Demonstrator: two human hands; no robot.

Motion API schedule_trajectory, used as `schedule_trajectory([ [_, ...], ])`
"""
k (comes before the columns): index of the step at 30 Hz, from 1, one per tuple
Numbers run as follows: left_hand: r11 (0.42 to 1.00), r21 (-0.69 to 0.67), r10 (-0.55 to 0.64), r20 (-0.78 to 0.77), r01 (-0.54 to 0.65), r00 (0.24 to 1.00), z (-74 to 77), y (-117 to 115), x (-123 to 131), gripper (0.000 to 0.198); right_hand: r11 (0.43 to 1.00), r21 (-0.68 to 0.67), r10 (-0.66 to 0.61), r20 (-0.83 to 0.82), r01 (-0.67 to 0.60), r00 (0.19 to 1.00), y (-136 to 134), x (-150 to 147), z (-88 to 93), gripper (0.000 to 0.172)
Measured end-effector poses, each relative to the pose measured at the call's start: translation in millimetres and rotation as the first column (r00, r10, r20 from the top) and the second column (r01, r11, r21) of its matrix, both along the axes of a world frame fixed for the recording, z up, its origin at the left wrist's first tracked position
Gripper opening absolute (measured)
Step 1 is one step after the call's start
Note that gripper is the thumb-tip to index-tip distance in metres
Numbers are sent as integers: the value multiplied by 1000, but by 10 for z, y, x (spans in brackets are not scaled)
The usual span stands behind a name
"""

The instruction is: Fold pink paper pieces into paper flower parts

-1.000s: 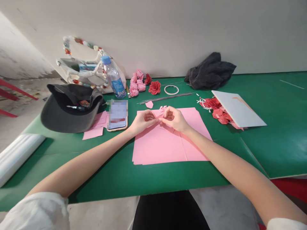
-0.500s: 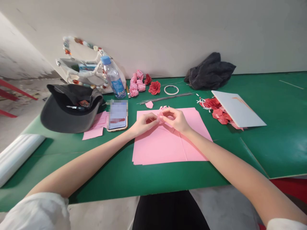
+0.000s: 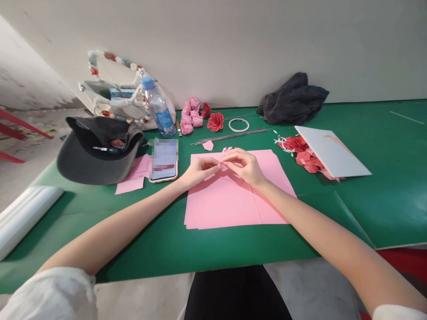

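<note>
Taking the pink sheet stack (image 3: 220, 206) as my reference: flat on the green table (image 3: 143, 253), long axis left-right. Far left of it I have the clear roll (image 3: 26, 218), lying slantwise, far end angled toward the stack. Between roll and stack: dark cap (image 3: 98, 160), upturned, brim toward me, with pink scraps (image 3: 135, 178) partly under it. Beyond the stack's far left corner stand the white bag (image 3: 168, 100) and the bottle (image 3: 162, 113), blue cap up. Phone (image 3: 163, 162) is just left of the stack, face up.

Left hand (image 3: 199, 172) is over the stack's far left part, thumb and index clamped on the pink paper piece (image 3: 221, 166). Piece sits above the stack's far part, between the 2 hands; mostly covered by fingers, so I can't tell its long axis or which way it points. Right hand (image 3: 246, 168) meets it from the other side, thumb and index pinched on the same piece.

Beyond the stack, left to right: pink flowers (image 3: 191, 116), loose petal (image 3: 208, 146), red rose (image 3: 215, 122), wires (image 3: 233, 136) running roughly left-right, white ring (image 3: 238, 131). Right of the stack: red flowers (image 3: 308, 162), partly under the white board (image 3: 343, 158).
</note>
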State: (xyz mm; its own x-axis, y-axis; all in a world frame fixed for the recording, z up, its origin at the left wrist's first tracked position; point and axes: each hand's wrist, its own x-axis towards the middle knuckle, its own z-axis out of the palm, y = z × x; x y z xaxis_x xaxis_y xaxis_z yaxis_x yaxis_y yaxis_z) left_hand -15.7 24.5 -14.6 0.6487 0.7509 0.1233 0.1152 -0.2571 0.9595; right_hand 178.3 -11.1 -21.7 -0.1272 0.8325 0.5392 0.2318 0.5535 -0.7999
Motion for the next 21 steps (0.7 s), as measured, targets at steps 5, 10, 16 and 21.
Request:
schedule_trajectory([
  [5, 998, -65, -18, 77, 23, 997, -20, 16, -3, 28, 1000, 20, 14, -20, -13, 1000, 1, -5, -22, 7],
  [10, 998, -59, -7, 64, 11, 998, -27, 15, -2, 30, 1000, 21, -7, -27, 7, 1000, 2, -5, -45, 8],
  [16, 999, 36, -9, 20, 8, 1000, 22, 3, 1, 31, 1000, 19, -14, -24, 14, 1000, -7, -3, -50, 9],
  [21, 998, 61, -23, 14, 22, 1000, 17, 10, 0, 30, 1000, 24, -14, -21, 15, 1000, -19, -11, -20, 7],
])
